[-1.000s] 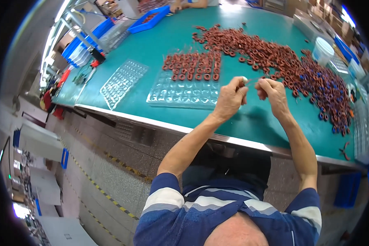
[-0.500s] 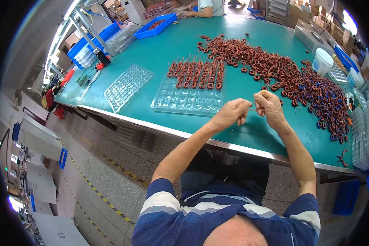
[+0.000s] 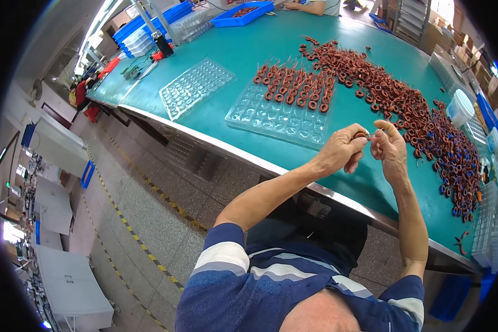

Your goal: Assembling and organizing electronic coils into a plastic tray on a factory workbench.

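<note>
Ring [image 3: 363, 135], small and copper-brown, near the clear tray [image 3: 271, 119]; I see left hand [image 3: 338, 152] and right hand [image 3: 390, 148] fingertips pinching it.

The table [image 3: 271, 61] is teal green. Coils [image 3: 426, 122] heaped on it are copper-brown, some seemingly flecked blue. Two moulded trays [image 3: 276, 119] are clear. Bins [image 3: 243, 12] are blue. The shirt [image 3: 249, 288] is navy with white stripes; floor tape [image 3: 122, 221] yellow-black.
</note>
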`<move>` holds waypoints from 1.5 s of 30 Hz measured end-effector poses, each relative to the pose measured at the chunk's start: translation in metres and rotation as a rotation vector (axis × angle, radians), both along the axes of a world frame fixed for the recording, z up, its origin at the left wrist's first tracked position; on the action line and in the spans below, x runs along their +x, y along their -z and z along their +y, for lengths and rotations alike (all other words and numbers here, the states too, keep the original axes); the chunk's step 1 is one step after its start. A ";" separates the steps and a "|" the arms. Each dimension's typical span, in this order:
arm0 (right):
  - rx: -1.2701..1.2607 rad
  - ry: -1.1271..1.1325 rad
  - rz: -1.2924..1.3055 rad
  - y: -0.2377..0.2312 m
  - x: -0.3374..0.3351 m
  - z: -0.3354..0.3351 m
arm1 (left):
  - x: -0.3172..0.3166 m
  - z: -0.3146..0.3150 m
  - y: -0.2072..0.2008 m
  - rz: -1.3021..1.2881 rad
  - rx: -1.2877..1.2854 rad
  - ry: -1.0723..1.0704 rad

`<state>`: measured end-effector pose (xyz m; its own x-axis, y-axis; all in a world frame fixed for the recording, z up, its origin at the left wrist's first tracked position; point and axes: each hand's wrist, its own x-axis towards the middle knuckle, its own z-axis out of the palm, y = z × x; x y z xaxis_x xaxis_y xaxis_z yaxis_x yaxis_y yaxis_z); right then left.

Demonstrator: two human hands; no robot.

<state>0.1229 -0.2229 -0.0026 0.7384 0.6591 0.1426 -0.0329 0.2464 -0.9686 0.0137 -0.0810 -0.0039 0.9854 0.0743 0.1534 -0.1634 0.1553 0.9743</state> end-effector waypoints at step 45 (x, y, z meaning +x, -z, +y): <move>-0.326 0.082 0.019 0.024 0.002 0.000 | 0.039 0.036 0.004 -0.600 1.764 0.002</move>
